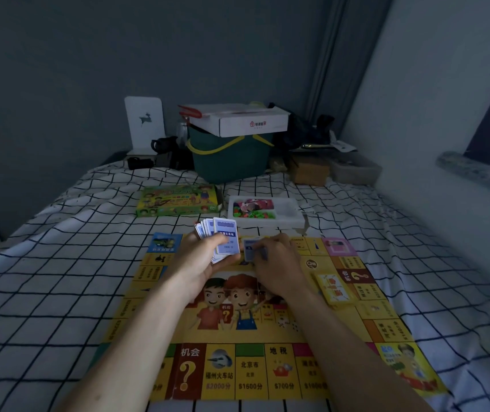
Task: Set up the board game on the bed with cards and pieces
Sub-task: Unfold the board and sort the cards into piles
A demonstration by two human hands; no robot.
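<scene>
We hold a fanned stack of blue-and-white property cards (pixel 218 240) in our left hand (pixel 202 263), fingers curled under the stack and the thumb pressed across the face of the front card. That front card carries a blue header with Chinese characters ending in 火车站, and lower down a line that looks like "1000", though the print is small. Just right of that grip, our right hand (pixel 279 264) pinches a single blue card (pixel 251 249) between thumb and fingertips; its print is too blurred to read.

Both hands hover above the yellow game board (pixel 238 331), which lies flat on the grid-patterned bedsheet (pixel 44 278). On the board's edge nearest us we read 机会 with a large question mark, 福州火车站 $2000分, 北京市 $1600分, 地税 $700分. Right of the right hand, a small stack of yellow cards (pixel 334 288) sits on the board beside another 机会 square.

Beyond the hands, off the board, a white tray (pixel 290 214) holds small coloured pieces (pixel 252 215), and to its left lies the green game box (pixel 178 200). Farther back stands a green basket (pixel 232 156) with a white carton (pixel 238 118) on top, bearing a red logo we cannot read.
</scene>
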